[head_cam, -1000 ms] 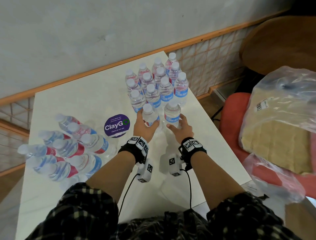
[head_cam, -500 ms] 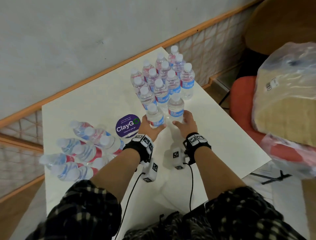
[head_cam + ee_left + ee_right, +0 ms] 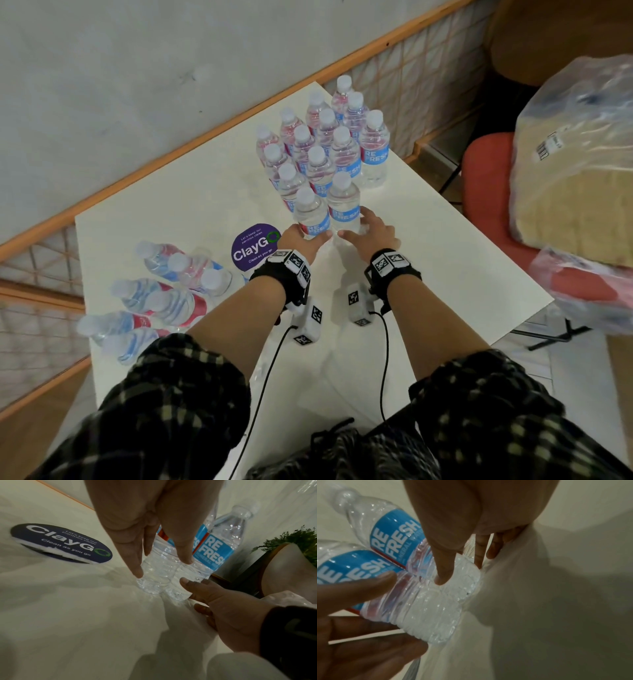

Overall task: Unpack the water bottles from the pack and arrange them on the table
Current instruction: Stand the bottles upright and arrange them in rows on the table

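Several clear water bottles (image 3: pixel 322 144) with blue-and-red labels stand in rows at the far right of the white table (image 3: pixel 445 274). At the front of the group stand two more. My left hand (image 3: pixel 298 241) holds the left bottle (image 3: pixel 310 214) near its base, thumb on one side and fingers on the other. My right hand (image 3: pixel 371 233) holds the right bottle (image 3: pixel 343 205) the same way; its thumb (image 3: pixel 442 574) presses on the lower ribs. Both bottles stand upright on the table. The opened pack (image 3: pixel 164 294) with several bottles on their sides lies at the left.
A round purple ClayGo sticker (image 3: pixel 255 247) lies on the table just left of my left hand. A red chair (image 3: pixel 486 178) with a big plastic bag (image 3: pixel 575 164) stands right of the table. A wall with an orange rail (image 3: pixel 205 133) runs behind.
Both hands have stayed on the two front bottles and brought them closer against the standing group. The head view has shifted to the right.
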Available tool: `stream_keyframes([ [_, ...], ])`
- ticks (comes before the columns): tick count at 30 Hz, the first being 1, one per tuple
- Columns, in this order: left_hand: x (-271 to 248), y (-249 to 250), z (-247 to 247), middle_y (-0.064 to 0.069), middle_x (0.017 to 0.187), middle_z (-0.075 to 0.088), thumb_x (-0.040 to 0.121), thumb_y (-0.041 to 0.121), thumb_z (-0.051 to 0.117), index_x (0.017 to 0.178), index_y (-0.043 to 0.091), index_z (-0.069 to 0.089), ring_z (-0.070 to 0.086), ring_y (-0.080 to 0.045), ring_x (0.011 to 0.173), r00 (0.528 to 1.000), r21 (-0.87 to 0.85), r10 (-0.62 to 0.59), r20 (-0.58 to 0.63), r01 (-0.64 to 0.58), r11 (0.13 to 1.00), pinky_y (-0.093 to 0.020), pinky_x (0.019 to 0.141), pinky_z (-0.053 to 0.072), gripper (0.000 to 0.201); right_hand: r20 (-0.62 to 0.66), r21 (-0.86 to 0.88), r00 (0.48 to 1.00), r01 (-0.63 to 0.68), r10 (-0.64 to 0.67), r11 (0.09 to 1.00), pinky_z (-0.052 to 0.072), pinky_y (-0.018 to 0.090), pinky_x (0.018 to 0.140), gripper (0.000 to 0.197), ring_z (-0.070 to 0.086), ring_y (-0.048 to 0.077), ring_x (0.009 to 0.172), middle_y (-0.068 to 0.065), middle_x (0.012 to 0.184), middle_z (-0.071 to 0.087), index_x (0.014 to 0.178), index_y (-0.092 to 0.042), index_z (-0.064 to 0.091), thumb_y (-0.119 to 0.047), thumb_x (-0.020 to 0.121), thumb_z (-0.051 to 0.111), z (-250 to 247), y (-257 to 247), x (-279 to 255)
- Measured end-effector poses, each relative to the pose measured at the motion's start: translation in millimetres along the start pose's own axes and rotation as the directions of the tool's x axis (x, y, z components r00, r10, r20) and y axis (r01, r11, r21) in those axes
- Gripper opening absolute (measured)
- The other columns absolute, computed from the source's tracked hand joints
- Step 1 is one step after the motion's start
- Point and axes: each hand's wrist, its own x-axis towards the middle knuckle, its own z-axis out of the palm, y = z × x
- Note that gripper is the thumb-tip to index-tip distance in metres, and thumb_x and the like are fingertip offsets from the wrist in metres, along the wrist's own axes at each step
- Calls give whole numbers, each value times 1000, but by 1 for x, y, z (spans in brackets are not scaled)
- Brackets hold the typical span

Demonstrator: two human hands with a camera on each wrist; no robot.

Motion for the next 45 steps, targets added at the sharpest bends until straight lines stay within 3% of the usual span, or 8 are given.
stream_keyframes([
  [6,-4,5,3,-16,115,66,78,40,74,117,9,50,62,-33,107,995,-8,-87,40,88,996,-36,85,48,56,22,-18,1000,-5,6,1000,32,45,100,72,42,26,123,-5,129,53,140,-42,29,-57,78,62,-2,-2,3],
  [11,-1,4,2,-16,108,69,80,35,72,99,18,49,64,-33,101,995,-3,-88,44,88,996,-35,84,50,35,35,29,999,6,-7,1000,30,45,101,64,41,24,124,-8,130,54,138,-44,31,-48,82,62,-4,1,4],
  [20,-4,7,4,-15,114,66,80,34,72,119,9,55,62,-33,105,995,14,-102,9,102,995,-40,93,49,50,17,-30,1000,2,-1,1000,32,46,99,62,42,26,124,-8,131,53,138,-46,30,-52,84,59,-2,-4,1],
  [30,-10,13,-4,-10,117,65,84,33,68,120,9,57,60,-30,110,994,105,-101,46,95,990,-33,91,45,45,24,-32,1000,-1,1,999,31,44,100,63,41,25,125,-10,131,53,139,-47,29,-54,84,58,-2,-4,0],
  [34,-18,27,-18,-6,94,66,83,42,65,102,8,64,65,-29,90,951,442,-178,253,50,896,-29,76,48,39,31,9,999,14,-14,1000,31,45,102,66,42,26,125,-8,132,54,141,-45,28,-53,83,59,-2,-1,-3],
  [37,-26,40,-35,-10,96,71,85,37,65,91,7,65,70,-26,91,906,589,-175,386,-95,803,-31,80,53,31,21,134,1000,20,-23,991,33,45,105,67,46,25,124,-4,130,56,141,-43,31,-50,82,63,1,7,-7],
  [41,-39,48,-76,-9,108,68,82,24,70,112,7,64,64,-27,102,931,691,-39,362,-240,682,-32,86,50,35,18,313,1000,7,-13,950,36,47,107,67,52,24,120,0,127,57,138,-41,37,-43,79,69,6,17,-18],
  [45,-42,37,-115,-9,87,67,74,20,73,86,9,67,63,-28,82,932,767,-64,356,-253,590,-33,70,50,17,30,411,999,4,-18,912,42,42,104,66,55,24,115,5,125,56,138,-35,39,-34,80,71,7,20,-31],
])
